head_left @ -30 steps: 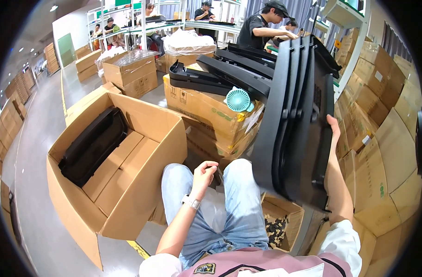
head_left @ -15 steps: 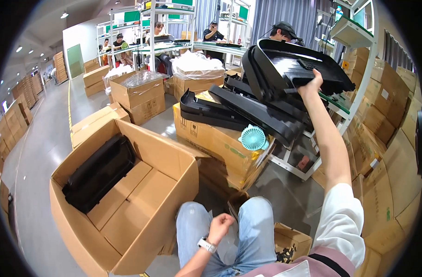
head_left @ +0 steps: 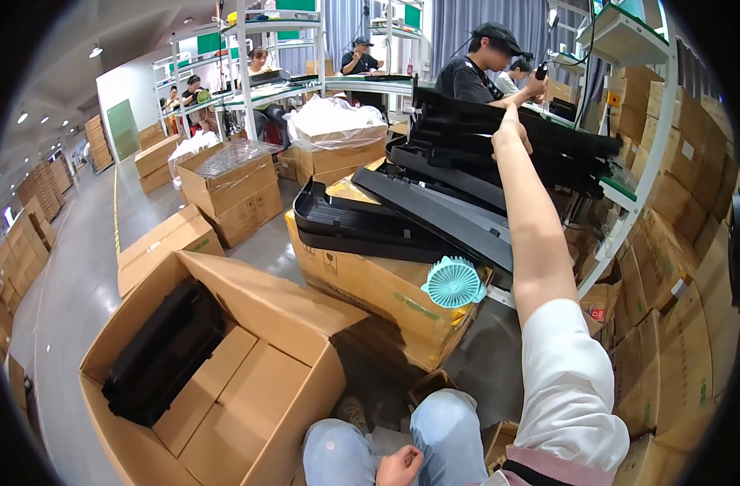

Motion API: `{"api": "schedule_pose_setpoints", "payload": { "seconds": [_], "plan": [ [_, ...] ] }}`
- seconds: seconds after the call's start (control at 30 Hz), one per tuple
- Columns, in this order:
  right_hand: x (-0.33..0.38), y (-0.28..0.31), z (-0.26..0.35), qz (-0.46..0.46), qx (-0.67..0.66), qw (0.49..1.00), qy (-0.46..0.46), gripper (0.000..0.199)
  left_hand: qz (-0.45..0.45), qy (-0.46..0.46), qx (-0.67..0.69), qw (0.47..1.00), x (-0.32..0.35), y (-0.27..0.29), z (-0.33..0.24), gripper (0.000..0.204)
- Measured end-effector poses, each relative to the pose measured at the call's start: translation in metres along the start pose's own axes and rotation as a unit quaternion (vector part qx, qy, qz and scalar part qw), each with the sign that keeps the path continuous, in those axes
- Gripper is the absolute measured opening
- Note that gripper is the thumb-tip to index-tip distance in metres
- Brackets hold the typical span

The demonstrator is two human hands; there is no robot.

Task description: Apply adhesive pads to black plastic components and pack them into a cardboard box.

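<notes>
My right hand (head_left: 512, 136) is stretched far forward, its fingers closed at the edge of a black plastic tray-like housing (head_left: 459, 113) on the right of a pile; part of the grip is hidden. More black housings (head_left: 370, 223) lie stacked and tilted below it, on a taped carton (head_left: 362, 279). My left hand (head_left: 400, 466) rests curled over my lap between my knees, with nothing visible in it. Left of my knees stands an open carton (head_left: 293, 397), with one black housing (head_left: 167, 348) leaning against its left inner wall.
A turquoise round fan (head_left: 453, 282) hangs at the carton's near corner. A white metal rack (head_left: 658, 138) stands to the right, beside stacked cartons (head_left: 682, 340). Beyond the pile sits a co-worker in a dark cap (head_left: 475, 77); plastic-covered cartons (head_left: 232, 186) stand behind left.
My right hand has moved forward and slightly left, tipping the raised black housing down to the pile, now nearly edge-on. My left hand has dropped lower in view. The co-worker behind shows more.
</notes>
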State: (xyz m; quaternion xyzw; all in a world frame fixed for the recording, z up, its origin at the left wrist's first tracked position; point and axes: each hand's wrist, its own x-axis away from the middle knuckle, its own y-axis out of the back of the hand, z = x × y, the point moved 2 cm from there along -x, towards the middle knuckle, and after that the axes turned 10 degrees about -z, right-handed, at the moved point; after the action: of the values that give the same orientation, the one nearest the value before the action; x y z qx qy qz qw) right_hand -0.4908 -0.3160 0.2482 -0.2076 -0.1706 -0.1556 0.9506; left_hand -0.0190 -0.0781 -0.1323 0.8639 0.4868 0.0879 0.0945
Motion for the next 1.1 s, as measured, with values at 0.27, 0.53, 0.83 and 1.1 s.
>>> {"api": "schedule_pose_setpoints", "payload": {
  "seconds": [0.27,0.53,0.83,1.1],
  "plan": [
    [-0.113,-0.036,-0.019,-0.06,-0.048,0.997,-0.023,0.082,0.012,-0.012,-0.003,1.0,-0.003,-0.002,-0.013,0.016],
    [-0.038,0.004,-0.004,0.016,0.038,0.987,0.155,0.075,-0.007,-0.016,-0.018,1.0,0.004,-0.004,-0.008,0.015],
    [-0.069,0.006,-0.007,0.0,0.205,0.917,0.343,0.079,0.02,-0.007,-0.089,0.996,-0.001,-0.002,-0.008,0.016],
    [-0.089,0.059,0.022,-0.083,0.621,0.475,0.618,0.083,-0.011,-0.002,-0.039,0.999,0.007,-0.002,-0.009,0.013]
  ]
}}
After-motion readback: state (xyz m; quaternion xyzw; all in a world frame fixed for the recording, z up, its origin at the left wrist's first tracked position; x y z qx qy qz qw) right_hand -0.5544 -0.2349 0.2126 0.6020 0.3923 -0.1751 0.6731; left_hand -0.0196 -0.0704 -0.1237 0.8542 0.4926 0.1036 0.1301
